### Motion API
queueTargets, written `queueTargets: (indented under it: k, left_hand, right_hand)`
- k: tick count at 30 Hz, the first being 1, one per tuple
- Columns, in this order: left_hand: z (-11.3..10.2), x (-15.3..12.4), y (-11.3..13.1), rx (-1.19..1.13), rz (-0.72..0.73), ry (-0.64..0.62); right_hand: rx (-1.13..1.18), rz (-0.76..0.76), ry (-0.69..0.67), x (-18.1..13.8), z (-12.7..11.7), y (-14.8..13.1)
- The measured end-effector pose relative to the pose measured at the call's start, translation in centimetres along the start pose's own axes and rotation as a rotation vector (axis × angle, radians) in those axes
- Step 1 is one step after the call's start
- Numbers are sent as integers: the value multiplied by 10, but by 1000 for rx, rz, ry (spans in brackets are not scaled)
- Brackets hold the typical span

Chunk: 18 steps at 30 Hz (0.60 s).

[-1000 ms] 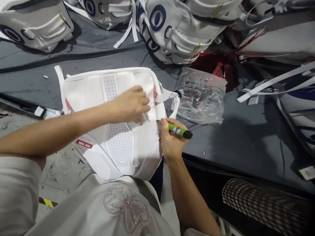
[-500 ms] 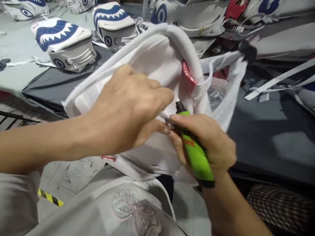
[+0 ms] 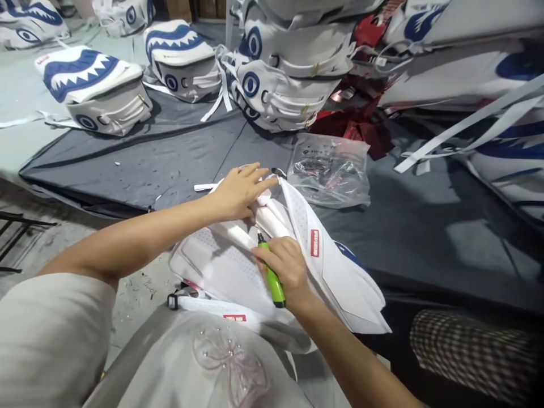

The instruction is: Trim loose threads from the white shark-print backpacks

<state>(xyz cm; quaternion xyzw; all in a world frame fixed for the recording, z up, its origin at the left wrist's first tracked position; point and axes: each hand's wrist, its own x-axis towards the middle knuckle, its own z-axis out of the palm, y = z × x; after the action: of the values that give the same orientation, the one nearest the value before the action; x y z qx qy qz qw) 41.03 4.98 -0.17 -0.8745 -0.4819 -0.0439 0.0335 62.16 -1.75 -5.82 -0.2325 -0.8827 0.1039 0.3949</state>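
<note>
Green marker point(image 3: 275, 283) in right grip point(image 3: 288, 265)

"NEW YORK" point(image 3: 426, 7) marks one stacked bag point(image 3: 467, 21) — top right; red labels point(image 3: 314, 243) are illegible.

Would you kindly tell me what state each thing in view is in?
Left hand: fingers spread on the white backpack.
Right hand: closed around the green marker.
Green marker: held, narrow tip exposed.
White backpack: bent, beneath both hands.
Plastic bag: crumpled, lying on the dark cloth.
Dark cloth: wrinkled.
Stacked backpacks: piled up.
</note>
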Motion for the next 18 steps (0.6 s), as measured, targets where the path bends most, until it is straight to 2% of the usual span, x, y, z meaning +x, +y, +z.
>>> queueTargets:
  k: [3, 6, 8, 12, 18]
  left_hand:
    - [15, 10, -9, -22, 58, -23]
    - [25, 6, -4, 33, 55, 6]
    - [30, 2, 3, 90, 50, 13]
    - [36, 2, 11, 134, -7, -1]
    - [34, 6, 8, 85, -32, -15]
  right_hand:
    - [17, 21, -93, 0, -4, 9]
    - [70, 52, -122, 1, -8, 26]
    - [108, 133, -113, 2, -9, 35]
    - [100, 397, -115, 5, -4, 40]
    - [211, 485, -263, 20, -21, 48]
